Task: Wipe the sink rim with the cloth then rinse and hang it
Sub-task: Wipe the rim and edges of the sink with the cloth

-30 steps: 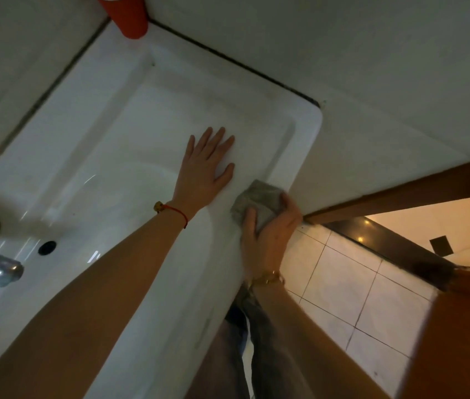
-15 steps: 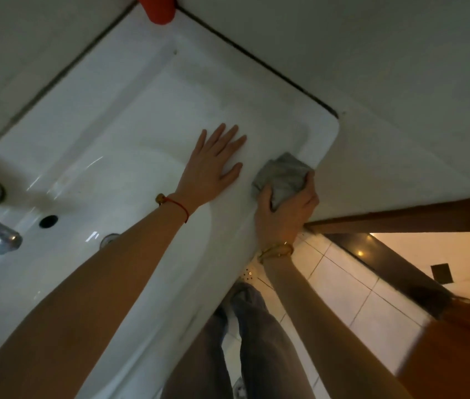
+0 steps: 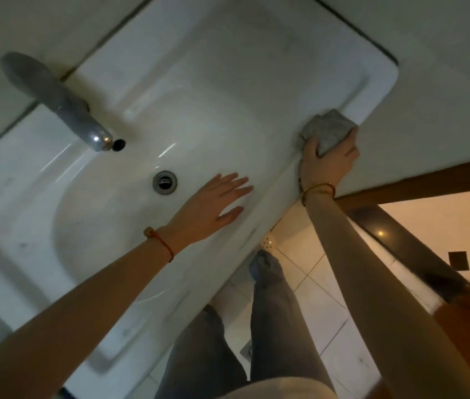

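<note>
A white ceramic sink (image 3: 372,82) fills most of the view, its right rim running towards the wall. A folded grey cloth (image 3: 327,128) lies pressed on the front right rim, with my right hand (image 3: 327,161) shut on it from below. My left hand (image 3: 213,208) rests flat with fingers spread on the sink's front edge beside the basin, holding nothing. A metal tap (image 3: 64,108) reaches over the basin from the upper left, and the round drain (image 3: 165,182) sits at the basin's bottom.
Pale walls surround the sink at the top and right. A brown door frame (image 3: 418,182) runs along the right, with a lit room beyond. Pale floor tiles (image 3: 331,298) and my grey-trousered legs (image 3: 271,312) show below the sink's front edge.
The view has swung left, so the tap and drain now show and the red cup has left the frame. My right hand has slid the cloth along the front rim towards the right corner.
</note>
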{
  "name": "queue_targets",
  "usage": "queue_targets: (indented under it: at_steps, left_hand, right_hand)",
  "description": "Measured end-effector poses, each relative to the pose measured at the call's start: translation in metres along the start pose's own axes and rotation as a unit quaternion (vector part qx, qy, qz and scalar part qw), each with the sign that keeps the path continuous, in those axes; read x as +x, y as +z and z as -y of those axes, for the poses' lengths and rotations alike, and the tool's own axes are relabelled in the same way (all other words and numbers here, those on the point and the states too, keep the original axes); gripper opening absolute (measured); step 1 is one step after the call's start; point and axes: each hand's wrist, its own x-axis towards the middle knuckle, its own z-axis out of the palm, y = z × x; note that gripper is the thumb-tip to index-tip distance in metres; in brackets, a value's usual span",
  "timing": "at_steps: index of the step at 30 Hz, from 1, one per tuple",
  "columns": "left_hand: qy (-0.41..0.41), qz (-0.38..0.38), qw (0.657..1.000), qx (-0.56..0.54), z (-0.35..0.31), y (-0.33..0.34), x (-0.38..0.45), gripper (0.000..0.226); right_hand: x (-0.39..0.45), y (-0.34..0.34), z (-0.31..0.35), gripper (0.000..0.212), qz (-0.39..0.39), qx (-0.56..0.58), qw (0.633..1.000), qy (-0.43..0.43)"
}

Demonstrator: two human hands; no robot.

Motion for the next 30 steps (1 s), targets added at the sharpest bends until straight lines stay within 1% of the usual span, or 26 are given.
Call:
queue_targets:
  at_steps: [3,6,8,11,14,16,19,21,22,24,27,28,30]
  left_hand:
    - [-0.006,0.012,1.0,-0.019,0.002,0.012,-0.04,0.05]
    - [-0.009,0.007,1.0,-0.025,0.004,0.021,-0.061,0.051]
    - [-0.01,0.0,1.0,-0.029,0.004,0.025,-0.065,0.05]
    - [-0.01,-0.004,0.999,-0.045,0.007,0.029,-0.066,0.05]
    - [-0.001,-0.008,0.999,-0.039,0.008,0.031,-0.066,0.05]
    - [0.006,-0.017,0.999,-0.03,0.009,0.033,-0.066,0.049]
    - [0.011,-0.029,0.999,-0.026,0.01,0.037,-0.065,0.045]
    - [0.01,-0.03,0.999,-0.029,0.012,0.038,-0.065,0.046]
    - [0.012,-0.031,0.999,-0.028,0.012,0.038,-0.065,0.046]
    - [0.013,-0.033,0.999,-0.02,0.013,0.038,-0.065,0.047]
    - [0.012,-0.038,0.999,-0.013,0.009,0.036,-0.067,0.049]
    - [0.012,-0.042,0.999,-0.015,0.008,0.035,-0.068,0.048]
    - [0.014,-0.048,0.999,-0.019,0.006,0.035,-0.067,0.047]
  right_hand:
    - [-0.071,0.006,-0.013,0.081,0.007,0.012,1.0,-0.022]
    - [-0.128,0.008,-0.027,0.082,0.032,0.01,0.999,-0.038]
    - [-0.132,0.007,-0.028,0.082,0.041,-0.005,0.998,-0.043]
    - [-0.113,0.006,-0.02,0.081,0.025,-0.034,0.998,-0.041]
    - [-0.111,0.006,-0.017,0.08,0.029,-0.037,0.998,-0.033]
    - [-0.134,0.006,-0.022,0.08,0.037,-0.025,0.998,-0.033]
    - [-0.195,0.009,-0.04,0.081,0.056,0.014,0.997,-0.057]
    - [-0.217,0.009,-0.047,0.08,0.068,0.027,0.995,-0.067]
    - [-0.213,0.008,-0.045,0.079,0.068,0.024,0.995,-0.074]
    - [-0.179,0.008,-0.036,0.079,0.055,0.008,0.996,-0.075]
    - [-0.112,0.006,-0.018,0.079,0.043,-0.037,0.998,-0.031]
    - [-0.103,0.006,-0.016,0.079,0.038,-0.056,0.997,-0.024]
    - [-0.117,0.007,-0.017,0.079,0.033,-0.062,0.997,-0.03]
